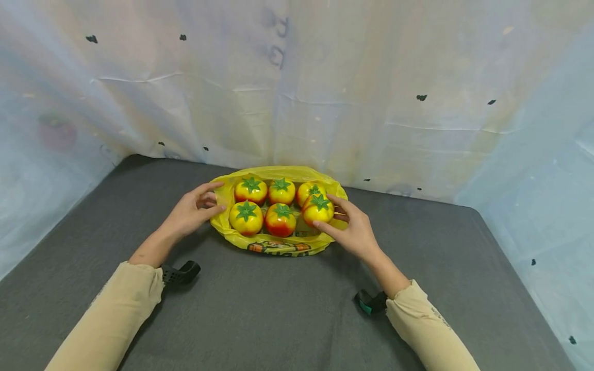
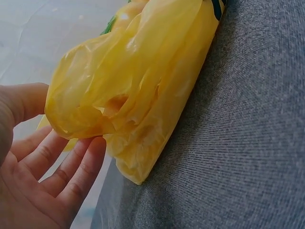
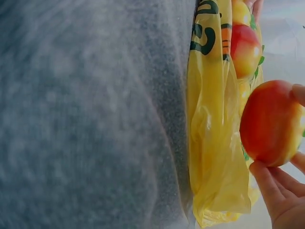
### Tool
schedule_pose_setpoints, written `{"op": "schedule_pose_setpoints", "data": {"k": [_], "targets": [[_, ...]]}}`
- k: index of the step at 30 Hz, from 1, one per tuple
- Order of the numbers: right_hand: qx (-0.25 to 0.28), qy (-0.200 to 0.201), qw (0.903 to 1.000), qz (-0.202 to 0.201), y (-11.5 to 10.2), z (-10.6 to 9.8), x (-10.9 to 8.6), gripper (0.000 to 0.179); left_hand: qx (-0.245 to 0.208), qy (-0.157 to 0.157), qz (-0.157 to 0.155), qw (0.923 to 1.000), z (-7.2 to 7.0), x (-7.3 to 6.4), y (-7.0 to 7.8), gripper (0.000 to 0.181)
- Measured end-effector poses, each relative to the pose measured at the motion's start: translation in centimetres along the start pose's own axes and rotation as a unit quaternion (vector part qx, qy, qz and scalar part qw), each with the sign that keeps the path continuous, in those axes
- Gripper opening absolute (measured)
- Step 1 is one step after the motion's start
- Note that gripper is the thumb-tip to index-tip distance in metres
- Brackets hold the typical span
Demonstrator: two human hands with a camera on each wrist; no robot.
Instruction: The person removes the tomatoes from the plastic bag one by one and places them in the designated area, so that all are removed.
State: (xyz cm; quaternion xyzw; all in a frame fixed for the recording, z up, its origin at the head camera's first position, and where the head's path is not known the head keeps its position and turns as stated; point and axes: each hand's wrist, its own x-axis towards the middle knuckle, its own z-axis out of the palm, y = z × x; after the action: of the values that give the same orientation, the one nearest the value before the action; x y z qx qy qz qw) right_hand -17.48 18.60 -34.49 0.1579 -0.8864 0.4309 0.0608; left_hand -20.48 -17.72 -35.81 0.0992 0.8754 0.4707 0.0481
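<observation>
A yellow plastic bag [image 1: 223,226] lies with its mouth spread wide, several red-and-yellow tomatoes [image 1: 246,218] with green leafy tops sitting inside in two rows. At the bag's left end, my left hand [image 1: 189,210] holds the rim lightly between thumb and fingers; the left wrist view shows the thin plastic [image 2: 95,100] between them. My right hand [image 1: 355,229] grips one tomato [image 1: 318,208] by its sides above the bag's front right part. From the right wrist, that tomato [image 3: 269,124] appears raised beside the bag's wall, apart from the others.
A dark grey cloth covers the table [image 1: 260,309]. Pale plastic sheeting [image 1: 325,93] with dark marks hangs behind the bag and along both sides. Black straps [image 1: 181,273] are on both wrists.
</observation>
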Motion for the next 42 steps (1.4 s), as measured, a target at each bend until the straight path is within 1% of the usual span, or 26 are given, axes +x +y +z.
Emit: {"op": "schedule_pose_setpoints", "data": {"k": [4,12,18,23,26,29,34,42], "targets": [[0.004,0.021,0.9998,-0.005,0.0,-0.2,0.1,0.064,0.003,0.000,0.001,1.0000,-0.1,0.0,0.1,0.063],[0.004,0.047,0.9988,-0.013,0.1,-0.7,0.2,0.064,0.007,0.003,0.000,1.0000,-0.1,0.0,0.0,0.062],[0.007,0.067,0.9977,-0.001,0.3,-1.4,0.2,0.063,0.003,0.008,0.009,0.9999,0.0,0.0,0.1,0.060],[0.017,0.085,0.9962,0.007,0.5,-2.2,0.2,0.061,0.008,0.008,0.005,0.9999,0.1,0.0,0.2,0.060],[0.009,0.100,0.9950,0.008,0.7,-2.7,0.3,0.061,0.007,0.009,0.003,0.9999,0.1,-0.1,0.3,0.061],[0.000,0.114,0.9933,0.018,1.0,-3.1,0.4,0.062,0.008,0.010,0.005,0.9999,0.1,-0.2,0.3,0.061],[-0.006,0.134,0.9898,0.048,1.8,-3.6,0.6,0.065,0.012,0.009,0.005,0.9999,0.1,-0.3,0.2,0.061],[-0.011,0.147,0.9846,0.094,3.2,-4.3,1.0,0.071,0.012,0.007,0.008,0.9999,0.1,-0.2,0.1,0.061]]}}
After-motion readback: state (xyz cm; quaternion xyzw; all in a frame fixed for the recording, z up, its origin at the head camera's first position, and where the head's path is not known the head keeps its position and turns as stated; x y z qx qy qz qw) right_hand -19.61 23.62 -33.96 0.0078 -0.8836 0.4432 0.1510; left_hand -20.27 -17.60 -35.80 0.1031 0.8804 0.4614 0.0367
